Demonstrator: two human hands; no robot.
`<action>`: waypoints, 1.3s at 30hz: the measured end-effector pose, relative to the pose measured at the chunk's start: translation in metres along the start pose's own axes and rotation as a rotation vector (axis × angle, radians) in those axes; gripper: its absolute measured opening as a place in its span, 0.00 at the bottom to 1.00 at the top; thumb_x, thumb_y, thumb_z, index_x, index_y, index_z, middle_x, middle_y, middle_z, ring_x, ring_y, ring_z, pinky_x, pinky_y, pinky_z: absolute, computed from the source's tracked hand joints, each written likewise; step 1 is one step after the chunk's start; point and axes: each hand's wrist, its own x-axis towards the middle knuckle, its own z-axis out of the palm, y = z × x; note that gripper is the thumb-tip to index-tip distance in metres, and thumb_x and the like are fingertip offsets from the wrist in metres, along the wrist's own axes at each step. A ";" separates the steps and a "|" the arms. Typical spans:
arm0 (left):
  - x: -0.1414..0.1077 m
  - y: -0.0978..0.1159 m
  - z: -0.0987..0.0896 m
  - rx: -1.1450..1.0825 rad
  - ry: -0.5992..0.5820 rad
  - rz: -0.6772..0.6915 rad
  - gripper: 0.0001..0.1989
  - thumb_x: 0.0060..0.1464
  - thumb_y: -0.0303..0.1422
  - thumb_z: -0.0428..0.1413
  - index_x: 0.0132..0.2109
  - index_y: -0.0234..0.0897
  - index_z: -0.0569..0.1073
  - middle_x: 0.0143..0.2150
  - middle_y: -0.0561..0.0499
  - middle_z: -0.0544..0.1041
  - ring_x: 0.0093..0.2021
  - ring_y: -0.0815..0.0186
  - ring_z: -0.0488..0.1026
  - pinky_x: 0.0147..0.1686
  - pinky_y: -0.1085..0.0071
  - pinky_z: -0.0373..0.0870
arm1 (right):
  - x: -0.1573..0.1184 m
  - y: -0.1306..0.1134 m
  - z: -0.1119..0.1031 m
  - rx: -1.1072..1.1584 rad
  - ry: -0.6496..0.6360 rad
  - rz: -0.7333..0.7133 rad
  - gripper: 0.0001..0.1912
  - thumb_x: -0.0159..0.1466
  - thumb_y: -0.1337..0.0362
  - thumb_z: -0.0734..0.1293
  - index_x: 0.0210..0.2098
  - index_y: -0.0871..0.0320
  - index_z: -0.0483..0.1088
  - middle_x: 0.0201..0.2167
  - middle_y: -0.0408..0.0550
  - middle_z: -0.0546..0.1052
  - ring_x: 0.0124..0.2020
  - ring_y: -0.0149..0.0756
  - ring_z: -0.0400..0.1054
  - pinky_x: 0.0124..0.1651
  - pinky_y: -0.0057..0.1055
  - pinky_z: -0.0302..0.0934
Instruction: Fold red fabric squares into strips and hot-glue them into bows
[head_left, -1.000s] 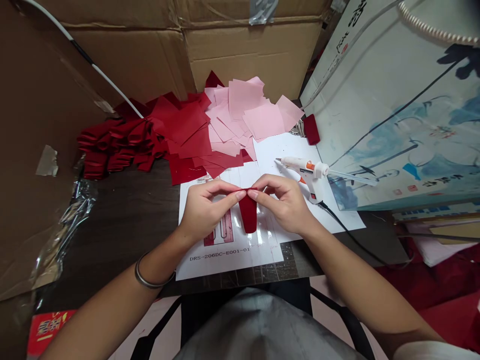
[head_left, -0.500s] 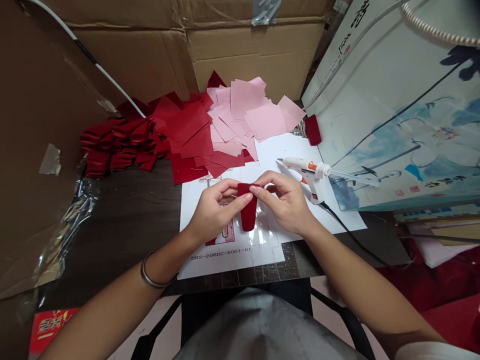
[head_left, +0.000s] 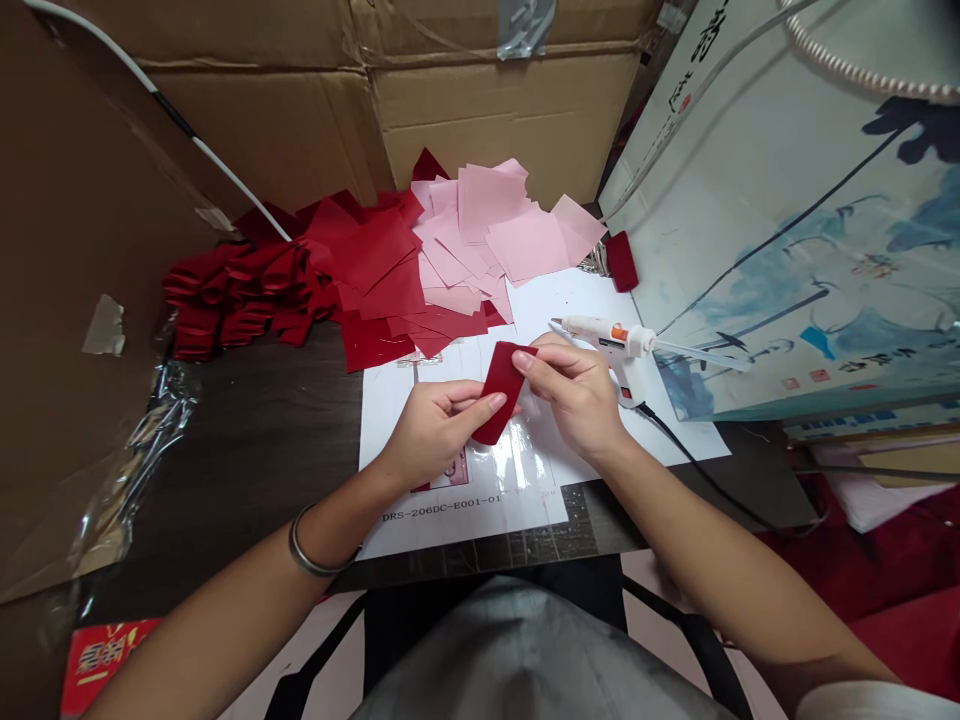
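Observation:
Between my two hands is a folded piece of red fabric (head_left: 500, 392), tilted with its top toward the right. My left hand (head_left: 442, 425) pinches its lower left edge between thumb and fingers. At its upper right corner, my right hand (head_left: 574, 390) grips it with the thumb on top. Under the hands lies a white printed sheet (head_left: 450, 520) with a picture partly covered by my left hand. A white glue gun (head_left: 622, 345) lies just beyond my right hand, a clear stick poking from its back.
Behind the hands spread loose red squares (head_left: 382, 270) and pink squares (head_left: 525, 240). Folded red pieces (head_left: 232, 300) are heaped at the left. Cardboard (head_left: 510, 120) walls the back, and a painted white panel (head_left: 810, 230) stands at the right. The glue gun's black cord (head_left: 697, 465) trails rightward.
The red piece has turned from upright to tilted, its top now leaning right and showing a wider face. My left hand has slid from its top edge to its lower left side.

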 end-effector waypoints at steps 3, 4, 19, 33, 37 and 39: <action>-0.001 0.000 0.001 0.023 0.018 -0.020 0.12 0.58 0.38 0.58 0.34 0.33 0.79 0.20 0.54 0.73 0.15 0.75 0.66 0.13 0.78 0.57 | 0.001 0.001 -0.001 0.064 -0.080 0.081 0.14 0.62 0.61 0.69 0.21 0.57 0.70 0.23 0.40 0.64 0.26 0.28 0.57 0.32 0.32 0.54; -0.002 -0.001 0.001 0.027 0.028 -0.022 0.12 0.57 0.38 0.59 0.34 0.33 0.80 0.20 0.55 0.73 0.15 0.74 0.65 0.13 0.78 0.58 | 0.001 0.001 -0.002 0.060 -0.105 0.089 0.14 0.62 0.61 0.68 0.21 0.56 0.71 0.23 0.40 0.64 0.26 0.28 0.57 0.32 0.32 0.54; 0.003 -0.007 -0.002 0.073 0.099 -0.013 0.11 0.55 0.39 0.60 0.37 0.36 0.81 0.34 0.47 0.82 0.34 0.64 0.78 0.32 0.71 0.75 | 0.006 0.010 -0.004 0.049 0.127 0.031 0.20 0.62 0.55 0.69 0.18 0.56 0.65 0.24 0.41 0.61 0.25 0.28 0.54 0.28 0.31 0.52; 0.003 0.000 -0.003 0.017 0.049 0.037 0.11 0.53 0.36 0.62 0.42 0.37 0.80 0.36 0.49 0.82 0.32 0.66 0.77 0.29 0.73 0.73 | 0.007 0.013 -0.004 0.006 0.133 -0.003 0.19 0.63 0.54 0.67 0.20 0.56 0.64 0.25 0.41 0.60 0.24 0.28 0.54 0.27 0.31 0.51; 0.003 0.001 -0.002 0.037 0.045 0.013 0.10 0.55 0.37 0.59 0.39 0.36 0.81 0.30 0.49 0.81 0.25 0.68 0.74 0.21 0.75 0.68 | 0.007 0.012 -0.004 0.036 0.098 0.034 0.20 0.62 0.53 0.68 0.20 0.56 0.63 0.25 0.41 0.60 0.23 0.27 0.53 0.25 0.31 0.50; 0.003 0.001 -0.003 0.078 0.065 0.012 0.11 0.56 0.37 0.58 0.37 0.35 0.82 0.27 0.50 0.80 0.22 0.70 0.72 0.19 0.76 0.65 | 0.007 0.013 -0.004 0.046 0.101 0.043 0.22 0.62 0.52 0.68 0.18 0.56 0.61 0.23 0.40 0.59 0.22 0.27 0.52 0.24 0.31 0.50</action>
